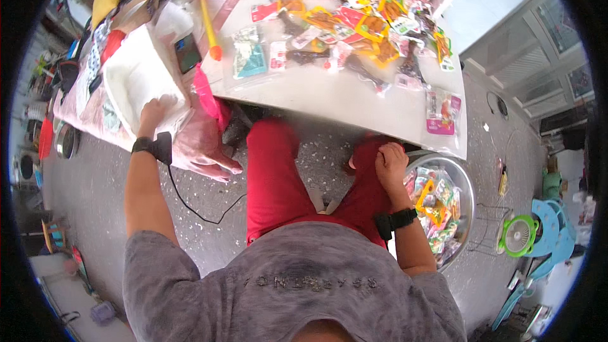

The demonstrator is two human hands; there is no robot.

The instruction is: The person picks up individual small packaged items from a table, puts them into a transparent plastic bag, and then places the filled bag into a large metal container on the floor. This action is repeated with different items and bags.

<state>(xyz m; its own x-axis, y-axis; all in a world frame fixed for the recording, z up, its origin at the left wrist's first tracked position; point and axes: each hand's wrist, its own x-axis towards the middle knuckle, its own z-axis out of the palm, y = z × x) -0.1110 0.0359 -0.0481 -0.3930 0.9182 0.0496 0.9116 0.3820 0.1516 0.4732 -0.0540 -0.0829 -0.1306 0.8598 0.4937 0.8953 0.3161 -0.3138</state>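
My left hand [154, 111] reaches into a white lined container [142, 69] at the left end of the table. Its fingertips are blurred against the white lining, so I cannot tell whether they hold anything. My right hand [392, 164] rests on my right knee, fingers curled and nothing visible in them. Beside it stands a round metal basin [470, 194] filled with small sealed snack packets [434, 204]. Many more food packets [365, 19] lie spread over the white tabletop [323, 97]. A pink-and-clear packet [442, 111] lies apart near the right corner.
A smartphone [187, 53], a yellow stick with an orange tip [209, 23] and a bright pink plastic piece [203, 92] lie near the container. Pink cloth [197, 152] hangs off the table's left end. A green fan [517, 235] and blue chair [551, 232] stand at right.
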